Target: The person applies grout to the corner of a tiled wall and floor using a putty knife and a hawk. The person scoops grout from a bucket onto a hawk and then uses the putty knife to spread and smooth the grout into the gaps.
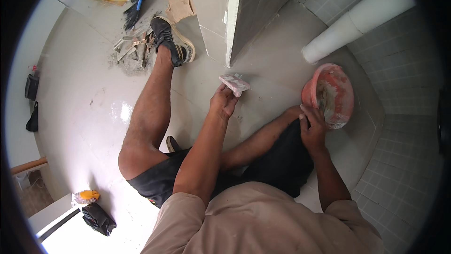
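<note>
Reaching out over the floor in the middle, my left hand point(224, 101) is closed on a flat pinkish-white slab point(235, 84) smeared with pale paste. Its exact kind is unclear. My right hand point(312, 126) is at the near left rim of a red plastic basin point(307, 93), fingers curled round a slim tool whose darker end point(322, 100) dips inside. The tool's kind is hard to make out. Whitish paste point(330, 95) coats the basin's inner wall. Just beyond the slab rises the white, rough end of a thin wall point(230, 24).
My bent legs point(150, 113) frame the workspace. A broom head point(134, 12) and broken rubble point(134, 52) lie by my left shoe point(171, 40). Behind the basin a white pipe point(357, 24) slants along the tiled wall point(399, 75). A black bag point(97, 219) rests at lower left.
</note>
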`<state>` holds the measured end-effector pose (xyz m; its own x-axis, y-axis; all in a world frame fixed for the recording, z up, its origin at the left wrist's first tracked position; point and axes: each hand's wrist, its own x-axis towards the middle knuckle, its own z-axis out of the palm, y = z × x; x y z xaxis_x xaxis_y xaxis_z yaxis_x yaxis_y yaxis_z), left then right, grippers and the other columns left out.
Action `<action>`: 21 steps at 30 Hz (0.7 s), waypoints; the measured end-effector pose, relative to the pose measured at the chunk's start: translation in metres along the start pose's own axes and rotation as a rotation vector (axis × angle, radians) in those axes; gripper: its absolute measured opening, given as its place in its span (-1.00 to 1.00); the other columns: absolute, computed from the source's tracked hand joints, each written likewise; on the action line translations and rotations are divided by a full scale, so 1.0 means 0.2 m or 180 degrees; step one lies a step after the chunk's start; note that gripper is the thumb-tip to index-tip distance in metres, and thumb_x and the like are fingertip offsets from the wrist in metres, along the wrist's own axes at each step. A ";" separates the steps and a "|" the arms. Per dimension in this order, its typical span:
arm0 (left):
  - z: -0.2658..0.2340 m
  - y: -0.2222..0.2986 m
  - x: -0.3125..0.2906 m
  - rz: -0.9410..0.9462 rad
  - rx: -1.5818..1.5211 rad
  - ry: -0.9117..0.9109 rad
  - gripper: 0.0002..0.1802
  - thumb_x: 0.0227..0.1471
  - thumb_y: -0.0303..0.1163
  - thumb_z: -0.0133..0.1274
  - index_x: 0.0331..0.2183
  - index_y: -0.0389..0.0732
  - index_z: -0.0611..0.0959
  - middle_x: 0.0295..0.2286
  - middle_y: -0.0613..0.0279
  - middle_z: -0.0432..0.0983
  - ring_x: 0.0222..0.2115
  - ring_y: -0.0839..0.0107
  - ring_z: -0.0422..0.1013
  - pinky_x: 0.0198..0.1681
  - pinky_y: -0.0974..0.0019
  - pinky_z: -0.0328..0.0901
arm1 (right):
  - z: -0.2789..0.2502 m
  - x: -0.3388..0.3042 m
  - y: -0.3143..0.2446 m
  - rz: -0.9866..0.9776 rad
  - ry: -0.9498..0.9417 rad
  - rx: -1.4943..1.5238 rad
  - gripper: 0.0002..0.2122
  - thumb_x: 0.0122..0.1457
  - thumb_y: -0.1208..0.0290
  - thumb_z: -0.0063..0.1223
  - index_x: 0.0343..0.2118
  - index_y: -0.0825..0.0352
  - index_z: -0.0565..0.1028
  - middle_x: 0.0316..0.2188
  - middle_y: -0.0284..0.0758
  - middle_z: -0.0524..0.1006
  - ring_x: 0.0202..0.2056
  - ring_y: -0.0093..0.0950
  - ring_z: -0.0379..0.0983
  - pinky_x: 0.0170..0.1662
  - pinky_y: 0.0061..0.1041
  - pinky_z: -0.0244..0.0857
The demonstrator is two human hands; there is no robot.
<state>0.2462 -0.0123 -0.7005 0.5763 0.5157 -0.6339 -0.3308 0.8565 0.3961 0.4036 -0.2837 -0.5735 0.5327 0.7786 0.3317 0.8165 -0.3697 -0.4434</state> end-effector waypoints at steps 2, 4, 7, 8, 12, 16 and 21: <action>0.04 -0.03 0.07 0.0001 -0.0237 0.0090 -0.44 0.22 -0.72 -0.26 0.23 -0.27 0.35 0.12 -0.03 0.40 0.10 0.09 0.41 0.14 0.02 0.39 | 0.04 0.00 0.02 -0.0157 0.0064 -0.0159 -0.78 0.18 0.51 0.11 -0.11 0.34 0.61 -0.24 -0.19 0.57 -0.16 -0.15 0.46 -0.05 -0.18 0.35; 0.07 -0.05 0.12 -0.0007 -0.0352 0.0194 -0.48 0.25 -0.71 -0.26 0.22 -0.27 0.37 0.12 -0.02 0.39 0.10 0.07 0.41 0.14 0.00 0.41 | 0.07 0.02 0.03 -0.0108 0.0165 -0.0085 -0.80 0.17 0.51 0.12 -0.15 0.34 0.62 -0.27 -0.22 0.58 -0.22 -0.17 0.46 -0.11 -0.22 0.36; 0.11 -0.07 0.18 0.0095 -0.0622 0.0324 -0.50 0.28 -0.69 -0.27 0.22 -0.28 0.36 0.13 -0.03 0.37 0.10 0.05 0.40 0.17 -0.04 0.40 | 0.09 0.05 0.03 -0.0268 0.0154 -0.0045 -0.82 0.15 0.51 0.13 -0.18 0.33 0.63 -0.29 -0.25 0.58 -0.23 -0.19 0.47 -0.14 -0.22 0.37; 0.12 -0.08 0.20 0.0155 -0.0727 0.0314 -0.50 0.29 -0.68 -0.27 0.23 -0.28 0.35 0.13 -0.03 0.36 0.10 0.05 0.39 0.18 -0.06 0.39 | 0.09 0.05 0.04 -0.0271 0.0144 -0.0044 -0.82 0.15 0.51 0.13 -0.18 0.33 0.63 -0.29 -0.25 0.58 -0.23 -0.19 0.47 -0.14 -0.22 0.37; 0.18 -0.11 0.23 0.0195 -0.0981 0.0465 -0.50 0.31 -0.66 -0.27 0.24 -0.29 0.32 0.13 -0.04 0.35 0.12 0.04 0.37 0.22 -0.09 0.35 | 0.09 0.07 0.01 -0.0204 0.0099 -0.0093 -0.82 0.15 0.51 0.13 -0.19 0.31 0.64 -0.32 -0.29 0.59 -0.26 -0.21 0.48 -0.17 -0.22 0.38; 0.29 -0.15 0.16 0.0497 -0.0860 0.0267 -0.48 0.28 -0.69 -0.28 0.24 -0.27 0.32 0.13 -0.01 0.35 0.14 0.08 0.36 0.23 -0.07 0.33 | 0.09 0.07 0.03 -0.0147 0.0068 -0.0209 -0.83 0.15 0.49 0.13 -0.20 0.31 0.64 -0.32 -0.28 0.59 -0.27 -0.22 0.48 -0.18 -0.23 0.38; 0.30 -0.19 0.11 0.0497 -0.0891 0.0063 -0.48 0.28 -0.69 -0.29 0.24 -0.27 0.32 0.12 0.00 0.36 0.13 0.08 0.36 0.21 -0.03 0.35 | 0.09 0.07 0.02 -0.0135 0.0065 -0.0207 -0.83 0.15 0.48 0.12 -0.20 0.31 0.64 -0.33 -0.27 0.58 -0.27 -0.21 0.48 -0.18 -0.23 0.37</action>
<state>0.3173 -0.0345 -0.6900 0.4887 0.6392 -0.5938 -0.6085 0.7375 0.2931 0.4107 -0.2653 -0.5847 0.5011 0.7841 0.3663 0.8509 -0.3693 -0.3737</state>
